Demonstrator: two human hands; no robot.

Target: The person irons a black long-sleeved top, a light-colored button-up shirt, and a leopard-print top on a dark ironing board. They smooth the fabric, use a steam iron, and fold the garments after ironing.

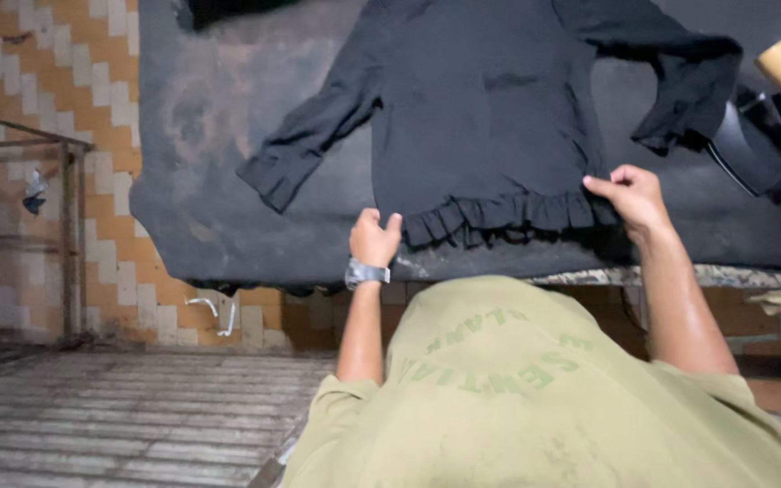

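Where dark padded table (228, 136) stands | tiled floor (65, 72); black blouse (481, 108) spread

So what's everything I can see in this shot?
long-sleeved top with ruffled hem: one, black, spread flat on the padded table
padded table: one, dark grey, worn cover
clothes iron: one, dark with tan handle, right edge of the table
tiled wall: orange and cream, at left
metal frame: one, rusty, against the wall
left hand: grips the hem's left corner, wristwatch on the wrist
right hand: pinches the hem's right corner
olive T-shirt: one, on the person
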